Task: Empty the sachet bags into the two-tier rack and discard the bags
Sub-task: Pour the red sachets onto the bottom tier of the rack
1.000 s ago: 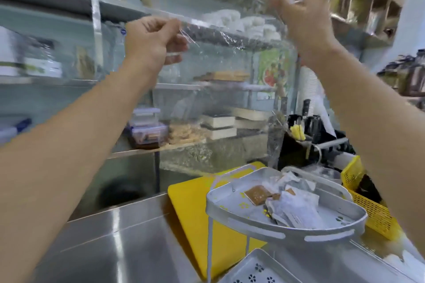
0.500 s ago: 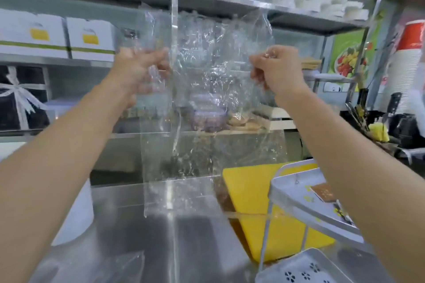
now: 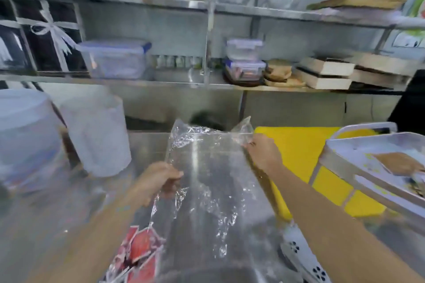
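Countertop of brushed stainless steel [image 3: 69, 225] fills the lower frame. A flat yellow plastic cutting board [image 3: 296, 158] lies at right centre, the grey two-tier plastic rack [image 3: 340, 156] standing partly over it at the right edge, paper sachets on its upper tray. The crinkled clear plastic bag [image 3: 207, 179] is stretched at centre frame above the counter: left hand [image 3: 156, 181] pinches its left edge, right hand [image 3: 262, 156] grips its upper right corner. Red-printed sachets [image 3: 138, 255] lie at bottom centre-left.

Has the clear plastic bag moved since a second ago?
Yes. The clear plastic bag, held by both hands, has come down from shelf height to just above the steel counter.
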Motion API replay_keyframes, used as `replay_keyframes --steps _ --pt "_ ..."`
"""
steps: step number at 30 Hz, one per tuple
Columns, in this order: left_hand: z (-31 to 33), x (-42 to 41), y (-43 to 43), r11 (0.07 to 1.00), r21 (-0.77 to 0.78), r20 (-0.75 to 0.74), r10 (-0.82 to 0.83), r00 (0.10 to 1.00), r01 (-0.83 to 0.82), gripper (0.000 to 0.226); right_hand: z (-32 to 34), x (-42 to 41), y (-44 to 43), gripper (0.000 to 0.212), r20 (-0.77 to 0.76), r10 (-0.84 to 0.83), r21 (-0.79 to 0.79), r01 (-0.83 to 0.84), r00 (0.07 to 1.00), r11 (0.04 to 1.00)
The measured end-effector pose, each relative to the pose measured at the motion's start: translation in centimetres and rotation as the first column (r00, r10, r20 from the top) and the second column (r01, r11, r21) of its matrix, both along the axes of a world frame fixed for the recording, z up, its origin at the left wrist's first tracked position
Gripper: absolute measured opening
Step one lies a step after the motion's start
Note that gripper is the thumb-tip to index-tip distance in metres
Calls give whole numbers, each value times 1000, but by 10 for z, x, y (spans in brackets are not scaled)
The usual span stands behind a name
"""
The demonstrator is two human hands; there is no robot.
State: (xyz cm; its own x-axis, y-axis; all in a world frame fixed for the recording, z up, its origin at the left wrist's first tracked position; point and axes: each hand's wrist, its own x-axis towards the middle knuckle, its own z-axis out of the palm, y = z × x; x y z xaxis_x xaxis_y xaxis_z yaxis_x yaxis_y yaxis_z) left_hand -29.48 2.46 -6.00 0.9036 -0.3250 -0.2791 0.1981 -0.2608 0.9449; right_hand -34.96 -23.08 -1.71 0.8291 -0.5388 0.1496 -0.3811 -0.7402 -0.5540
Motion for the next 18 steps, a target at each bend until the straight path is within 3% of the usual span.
replay_keyframes --steps 5,9,11,14,18 --pt "-80 -23 3 969 244 38 -59 998 48 45 -82 -12 -4 33 -186 39 50 -30 982 998" --pt "-106 -43 2 944 316 -32 -89 996 94 36 -122 -22 -3 24 -198 23 195 16 980 981" --pt "-107 -47 1 941 335 -31 -51 998 58 30 -134 -27 -3 18 -262 42 129 -8 964 992" --pt "-104 -43 3 938 344 40 -49 998 32 22 -144 -30 -5 56 -318 29 61 -10 948 998" --pt "-100 -33 27 925 334 217 109 970 -178 15 -138 -27 1 49 -245 8 -193 -56 969 980"
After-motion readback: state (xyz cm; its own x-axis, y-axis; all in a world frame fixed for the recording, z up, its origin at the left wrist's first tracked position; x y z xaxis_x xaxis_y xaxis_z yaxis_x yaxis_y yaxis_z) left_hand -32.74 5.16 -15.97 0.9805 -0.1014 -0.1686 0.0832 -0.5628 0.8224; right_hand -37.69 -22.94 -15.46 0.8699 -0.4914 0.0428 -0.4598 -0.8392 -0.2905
